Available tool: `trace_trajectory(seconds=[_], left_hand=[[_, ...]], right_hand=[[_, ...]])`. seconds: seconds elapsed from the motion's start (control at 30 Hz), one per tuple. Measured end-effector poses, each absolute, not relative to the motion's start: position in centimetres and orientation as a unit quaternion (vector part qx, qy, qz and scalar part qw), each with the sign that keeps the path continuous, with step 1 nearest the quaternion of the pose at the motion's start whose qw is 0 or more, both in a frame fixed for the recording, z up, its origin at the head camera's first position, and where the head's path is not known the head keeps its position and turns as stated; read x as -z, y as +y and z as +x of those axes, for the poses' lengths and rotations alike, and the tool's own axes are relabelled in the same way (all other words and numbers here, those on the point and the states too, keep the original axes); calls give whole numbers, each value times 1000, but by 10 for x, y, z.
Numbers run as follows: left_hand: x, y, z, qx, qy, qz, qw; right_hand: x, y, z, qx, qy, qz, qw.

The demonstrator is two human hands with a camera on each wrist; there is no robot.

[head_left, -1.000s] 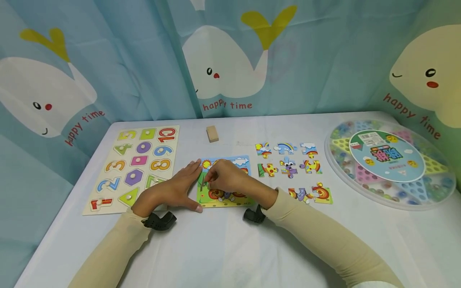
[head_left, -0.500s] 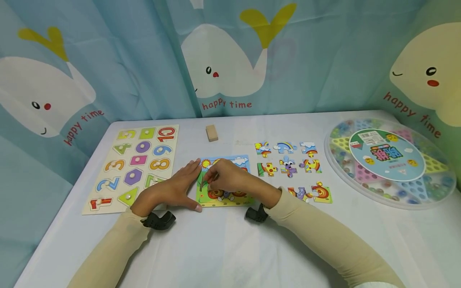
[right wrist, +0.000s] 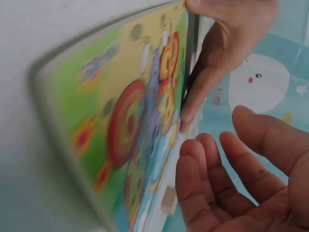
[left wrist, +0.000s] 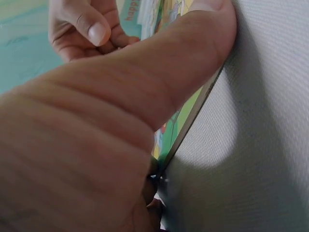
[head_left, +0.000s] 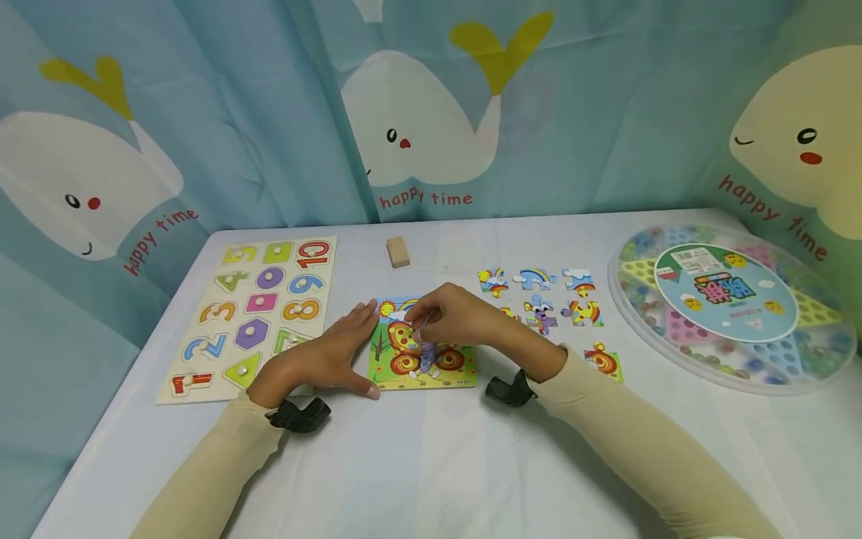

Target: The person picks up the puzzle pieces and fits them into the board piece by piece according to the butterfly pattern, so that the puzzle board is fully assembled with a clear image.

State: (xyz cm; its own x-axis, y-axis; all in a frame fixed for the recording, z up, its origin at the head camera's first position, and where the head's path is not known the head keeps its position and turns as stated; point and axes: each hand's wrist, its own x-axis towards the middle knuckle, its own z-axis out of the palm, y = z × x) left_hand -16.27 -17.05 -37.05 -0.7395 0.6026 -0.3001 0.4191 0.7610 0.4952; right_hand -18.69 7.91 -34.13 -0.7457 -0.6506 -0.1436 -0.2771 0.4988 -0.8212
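A small jigsaw board [head_left: 404,380] with a butterfly picture lies flat in the middle of the table. My left hand [head_left: 323,355] rests along its left side, fingers spread at the upper left and thumb at the lower left corner. The left wrist view shows that thumb [left wrist: 183,58] stretched over the board's edge. Over the upper middle of the picture hovers my right hand [head_left: 458,314], fingers loosely bent. In the right wrist view, the right fingers [right wrist: 193,188] are apart from the thumb, and nothing shows between them. My right hand hides part of the butterfly and sky.
Loose jigsaw pieces [head_left: 540,314] lie in rows to the right, some hidden behind my right forearm. A number and shape puzzle board [head_left: 232,308] lies at left. Behind stands a wooden block [head_left: 398,252]. A round clear case [head_left: 727,296] of marbles is at far right.
My right hand has moved right and up from the board's left part, uncovering the printed tree and the butterfly's left wing. My left hand has stayed in place.
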Motion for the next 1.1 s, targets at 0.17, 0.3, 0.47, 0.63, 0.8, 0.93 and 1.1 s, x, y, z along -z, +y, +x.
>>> trace_trajectory(seconds=[0.17, 0.3, 0.47, 0.63, 0.8, 0.93, 1.1], left_hand=[[372, -169, -163, -197, 913, 277, 227], [374, -169, -163, -194, 914, 276, 225], [374, -169, -162, -191, 916, 272, 226], [374, -169, -163, -192, 915, 272, 226], [377, -170, -164, -192, 915, 273, 227], [377, -170, -164, -195, 914, 273, 228], [374, -170, -163, -191, 915, 269, 232]], right_hand=[[343, 99, -186, 426, 833, -283, 210], [343, 113, -184, 427, 840, -269, 198], [341, 130, -181, 433, 843, -265, 178], [340, 148, -178, 431, 850, -256, 160], [338, 165, -172, 415, 864, -239, 154], [338, 178, -167, 395, 876, -225, 163], [341, 190, -161, 385, 882, -222, 156]])
